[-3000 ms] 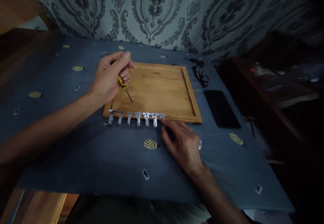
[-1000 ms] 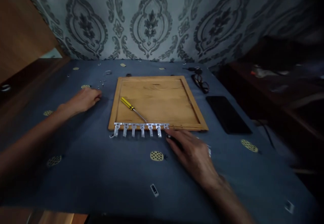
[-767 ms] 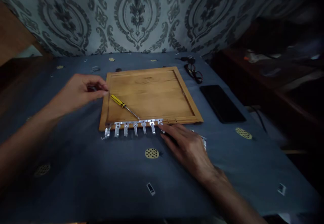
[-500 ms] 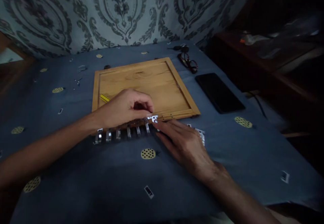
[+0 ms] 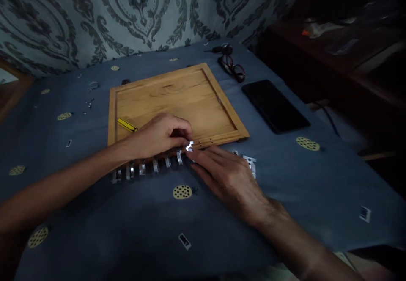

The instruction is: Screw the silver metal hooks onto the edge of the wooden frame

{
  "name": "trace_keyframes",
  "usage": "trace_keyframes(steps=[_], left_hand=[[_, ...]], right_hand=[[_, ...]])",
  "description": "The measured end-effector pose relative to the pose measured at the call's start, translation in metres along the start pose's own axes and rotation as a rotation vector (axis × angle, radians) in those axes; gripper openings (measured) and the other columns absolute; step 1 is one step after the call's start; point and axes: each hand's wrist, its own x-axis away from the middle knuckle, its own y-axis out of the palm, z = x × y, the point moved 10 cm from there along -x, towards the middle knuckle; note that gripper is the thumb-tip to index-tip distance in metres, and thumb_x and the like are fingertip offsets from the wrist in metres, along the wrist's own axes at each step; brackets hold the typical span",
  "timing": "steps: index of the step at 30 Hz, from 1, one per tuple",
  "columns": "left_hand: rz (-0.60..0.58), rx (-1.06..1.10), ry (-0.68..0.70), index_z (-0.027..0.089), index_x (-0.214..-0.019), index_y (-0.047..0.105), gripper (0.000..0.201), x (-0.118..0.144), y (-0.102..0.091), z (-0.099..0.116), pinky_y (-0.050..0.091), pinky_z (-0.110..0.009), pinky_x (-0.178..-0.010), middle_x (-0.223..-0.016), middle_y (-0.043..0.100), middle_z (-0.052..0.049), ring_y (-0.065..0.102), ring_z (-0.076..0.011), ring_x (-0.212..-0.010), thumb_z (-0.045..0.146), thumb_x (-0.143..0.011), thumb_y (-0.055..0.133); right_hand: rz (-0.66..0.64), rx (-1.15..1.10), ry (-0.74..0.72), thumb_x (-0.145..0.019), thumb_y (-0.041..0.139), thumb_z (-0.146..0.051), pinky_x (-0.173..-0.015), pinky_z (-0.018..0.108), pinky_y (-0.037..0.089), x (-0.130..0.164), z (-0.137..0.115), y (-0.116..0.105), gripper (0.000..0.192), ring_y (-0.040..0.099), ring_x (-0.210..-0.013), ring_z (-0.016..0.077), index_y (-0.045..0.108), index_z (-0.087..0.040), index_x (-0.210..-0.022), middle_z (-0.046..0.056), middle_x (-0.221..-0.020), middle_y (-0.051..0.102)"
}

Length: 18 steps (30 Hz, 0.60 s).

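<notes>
Silver metal hook rail (image 5: 149,166) lay along the near edge of the square wooden panel (image 5: 177,101), its right end pinched by the curled left hand (image 5: 158,135) and touched by the flat, half-open right hand (image 5: 226,175), on blue cloth (image 5: 127,213).

Both bare forearms reach in from the near edge and meet in the middle. The left hand (image 5: 158,135) lies knuckles up, its fingers curled inward with thumb and fingertips pinched together at the right end. The right hand (image 5: 226,177) lies flat, palm down – its fingers stretched out toward the left hand's fingertips, almost touching them.
</notes>
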Motion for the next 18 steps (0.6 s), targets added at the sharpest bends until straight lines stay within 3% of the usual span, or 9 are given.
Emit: trace_keyframes(steps=[18], left_hand=[[-0.043, -0.294, 0.123, 0.014, -0.079, 0.071, 0.009, 0.001, 0.006, 0.022, 0.040, -0.020, -0.066, -0.075, 0.070, 0.001, 0.062, -0.0082, -0.070, 0.007, -0.084, 0.066]], right_hand=[[-0.025, -0.011, 0.008, -0.103, 0.045, -0.018, -0.067, 0.028, 0.050, 0.000, 0.002, 0.002, 0.025, 0.067, -0.076, 0.0163, 0.069, -0.018, -0.094, 0.005, -0.087, 0.076]])
